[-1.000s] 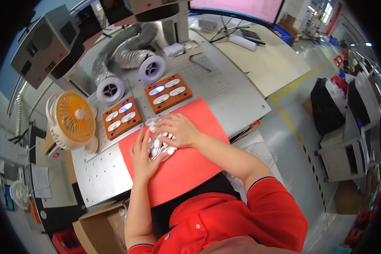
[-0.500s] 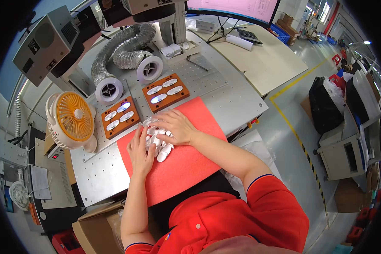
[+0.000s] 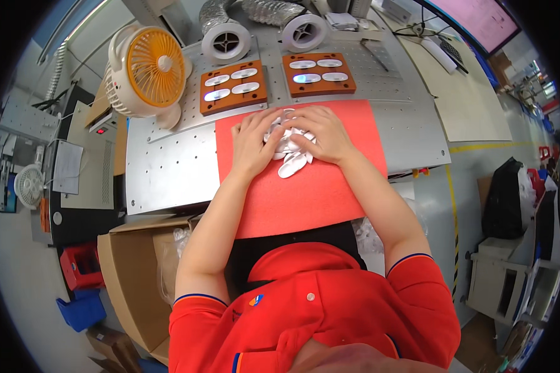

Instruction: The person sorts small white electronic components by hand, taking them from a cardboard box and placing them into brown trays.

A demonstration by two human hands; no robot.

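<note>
A heap of small white oval pieces [image 3: 292, 163] lies on the red mat [image 3: 292, 208]. My left hand [image 3: 254, 143] rests against the heap's left side, its fingers stretched and lightly curved. From the right, my right hand [image 3: 327, 133] cups the far and right sides, fingers extended over some pieces. Neither hand grips a single piece; part of the heap is hidden beneath them. Beyond the mat are two orange-brown blocks, a left block [image 3: 233, 101] and a right block [image 3: 320, 89], each bearing several white ovals. A bluish light falls on one oval in each block.
An orange-and-white fan [image 3: 158, 68] stands on the perforated metal table [image 3: 168, 177] at the left. Two silver duct hoses end in white rings, a left ring [image 3: 226, 43] and a right ring [image 3: 305, 33], behind the blocks. An open cardboard box [image 3: 127, 273] sits below the table's front left.
My view has turned and tipped downward, so the table appears level and more of my torso shows. Both hands stay around the heap of white pieces, with slightly shifted fingers.
</note>
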